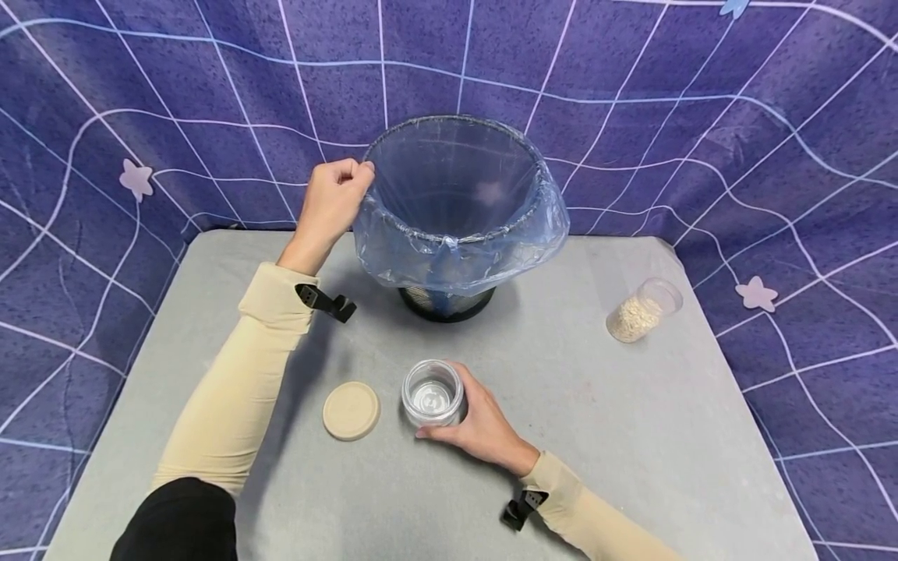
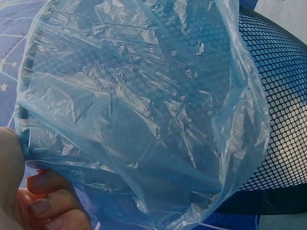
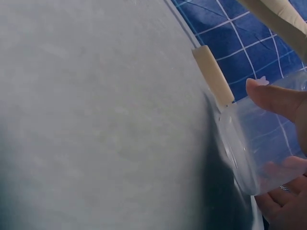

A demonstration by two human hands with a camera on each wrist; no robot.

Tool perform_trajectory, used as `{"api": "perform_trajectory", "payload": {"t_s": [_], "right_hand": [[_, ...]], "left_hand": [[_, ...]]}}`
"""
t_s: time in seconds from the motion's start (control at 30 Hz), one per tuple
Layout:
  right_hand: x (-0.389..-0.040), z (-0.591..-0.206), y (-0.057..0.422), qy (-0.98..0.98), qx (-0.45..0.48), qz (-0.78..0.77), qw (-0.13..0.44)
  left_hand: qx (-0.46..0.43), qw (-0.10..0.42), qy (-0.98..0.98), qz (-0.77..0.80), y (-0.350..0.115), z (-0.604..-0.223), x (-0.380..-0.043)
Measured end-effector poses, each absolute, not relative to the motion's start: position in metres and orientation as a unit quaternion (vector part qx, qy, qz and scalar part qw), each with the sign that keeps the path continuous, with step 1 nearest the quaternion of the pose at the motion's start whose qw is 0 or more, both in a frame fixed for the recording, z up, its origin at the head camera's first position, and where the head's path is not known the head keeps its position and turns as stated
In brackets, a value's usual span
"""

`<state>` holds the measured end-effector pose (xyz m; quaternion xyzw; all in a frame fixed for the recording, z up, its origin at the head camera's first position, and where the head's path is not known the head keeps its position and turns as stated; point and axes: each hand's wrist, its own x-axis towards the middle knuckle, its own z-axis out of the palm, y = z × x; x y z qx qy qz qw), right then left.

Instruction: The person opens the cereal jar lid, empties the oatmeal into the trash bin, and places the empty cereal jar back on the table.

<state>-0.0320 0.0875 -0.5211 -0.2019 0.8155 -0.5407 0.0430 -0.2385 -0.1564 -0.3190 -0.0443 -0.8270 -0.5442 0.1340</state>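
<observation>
A mesh wastebasket [image 1: 443, 312] stands at the back of the table, lined with a translucent blue trash bag [image 1: 393, 253] folded over its rim. My left hand [image 1: 331, 204] grips the bag at the rim's left side. In the left wrist view, the curled fingers [image 2: 55, 206] sit just below the bag's edge. Nearer the front, my right hand [image 1: 491, 425] holds a clear, lidless jar [image 1: 433, 396] upright on the table, its fingers and thumb around the right side. The jar looks empty. To its left lies a round beige lid [image 1: 351, 411], flat and apart from the jar.
At the right back, a clear container [image 1: 634, 318] with pale flakes in its lower part stands on the grey table [image 1: 582, 436]. Purple cloth [image 1: 231, 86] with white grid lines hangs behind and along both sides.
</observation>
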Motion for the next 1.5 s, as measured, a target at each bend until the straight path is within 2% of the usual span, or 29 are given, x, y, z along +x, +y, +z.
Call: {"api": "perform_trajectory", "payload": {"t_s": [0.23, 0.47, 0.63, 0.87, 1.17, 1.33, 1.5], "right_hand": [[-0.037, -0.519, 0.088, 0.818, -0.198, -0.539, 0.040], [-0.037, -0.521, 0.091, 0.817, -0.196, -0.537, 0.071], [-0.035, -0.519, 0.110, 0.807, -0.189, -0.554, 0.076], [-0.034, -0.516, 0.165, 0.788, -0.162, -0.593, 0.003], [-0.052, -0.513, 0.236, 0.812, -0.067, -0.573, -0.093], [-0.058, -0.506, 0.269, 0.808, -0.003, -0.571, -0.149], [-0.061, -0.502, 0.304, 0.802, 0.084, -0.549, -0.221]], "left_hand": [[-0.048, 0.132, -0.828, -0.543, -0.154, -0.321, -0.240], [-0.044, 0.134, -0.822, -0.552, -0.156, -0.323, -0.240], [-0.030, 0.158, -0.823, -0.545, -0.154, -0.328, -0.240], [-0.015, 0.199, -0.822, -0.533, -0.151, -0.335, -0.238], [0.016, 0.182, -0.766, -0.616, -0.159, -0.343, -0.226], [0.016, 0.209, -0.764, -0.610, -0.160, -0.351, -0.201], [0.007, 0.252, -0.776, -0.578, -0.153, -0.352, -0.157]]}}
